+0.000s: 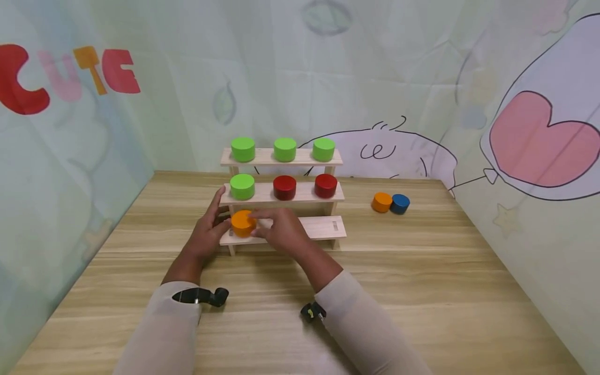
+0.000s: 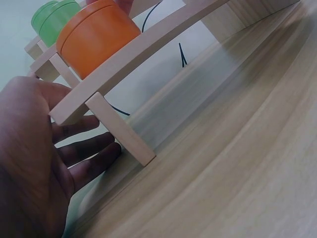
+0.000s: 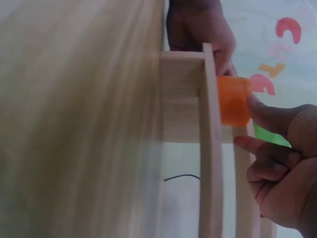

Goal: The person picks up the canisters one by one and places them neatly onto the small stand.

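A small three-tier wooden rack (image 1: 321, 227) stands on the table. At the left end of its lowest shelf sits an orange disc (image 1: 242, 224). My right hand (image 1: 286, 229) is at the disc's right side, one fingertip touching it; in the right wrist view another fingertip stands apart from the orange disc (image 3: 234, 101). My left hand (image 1: 205, 232) rests against the rack's left end. In the left wrist view its thumb lies by the shelf board (image 2: 124, 69), with the other fingers stretched out below.
Several green discs (image 1: 285, 149) stand on the top shelf and at the middle shelf's left. Two red discs (image 1: 284, 188) share that middle shelf. Right of the rack, an orange disc (image 1: 382, 202) and a blue disc (image 1: 400, 204) lie side by side on the table (image 1: 398, 281). Printed curtains (image 1: 173, 104) surround it.
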The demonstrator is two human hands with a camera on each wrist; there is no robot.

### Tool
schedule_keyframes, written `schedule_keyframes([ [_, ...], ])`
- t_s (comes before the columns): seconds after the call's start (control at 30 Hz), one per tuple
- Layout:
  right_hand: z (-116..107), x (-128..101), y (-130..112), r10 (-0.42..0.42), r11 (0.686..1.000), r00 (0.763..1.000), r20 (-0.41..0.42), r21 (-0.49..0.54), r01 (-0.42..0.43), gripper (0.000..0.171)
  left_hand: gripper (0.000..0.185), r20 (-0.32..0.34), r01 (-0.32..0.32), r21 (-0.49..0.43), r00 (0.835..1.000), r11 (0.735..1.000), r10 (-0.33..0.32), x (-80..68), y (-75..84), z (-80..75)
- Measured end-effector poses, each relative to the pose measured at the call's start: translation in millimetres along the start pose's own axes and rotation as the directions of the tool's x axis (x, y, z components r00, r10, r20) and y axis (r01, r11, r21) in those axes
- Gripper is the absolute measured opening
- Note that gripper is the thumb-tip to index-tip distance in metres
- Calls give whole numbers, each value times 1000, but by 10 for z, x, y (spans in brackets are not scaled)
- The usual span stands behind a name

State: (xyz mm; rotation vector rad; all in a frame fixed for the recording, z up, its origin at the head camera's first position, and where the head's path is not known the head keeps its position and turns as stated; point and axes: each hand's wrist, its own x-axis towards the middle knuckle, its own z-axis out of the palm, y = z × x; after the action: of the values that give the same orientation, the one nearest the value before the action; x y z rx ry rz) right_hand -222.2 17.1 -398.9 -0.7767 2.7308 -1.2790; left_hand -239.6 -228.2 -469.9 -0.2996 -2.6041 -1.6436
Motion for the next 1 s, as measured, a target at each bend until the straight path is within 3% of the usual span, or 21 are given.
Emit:
schedule_keyframes([
  [0.23, -155, -24, -108, 44, 999, 999, -3, -12, -44, 45, 91, -1, 8, -5, 1000, 1000, -8, 7, 20, -6],
  [0.47, -382, -122, -324, 108, 986, 994, 11, -131, -106, 46, 91, -3, 4, -15, 1000, 1000, -4, 9, 19, -3],
  [0.67, -602, -215, -481, 131, 983, 988, -75, -119, -140, 46, 91, -10, -1, -3, 1000, 1000, 1, 7, 25, -5],
  [1.0, -864, -354, -520, 77, 995, 977, -200, -48, -88, 44, 91, -11, -11, -17, 1000, 1000, 10, -1, 20, 20],
])
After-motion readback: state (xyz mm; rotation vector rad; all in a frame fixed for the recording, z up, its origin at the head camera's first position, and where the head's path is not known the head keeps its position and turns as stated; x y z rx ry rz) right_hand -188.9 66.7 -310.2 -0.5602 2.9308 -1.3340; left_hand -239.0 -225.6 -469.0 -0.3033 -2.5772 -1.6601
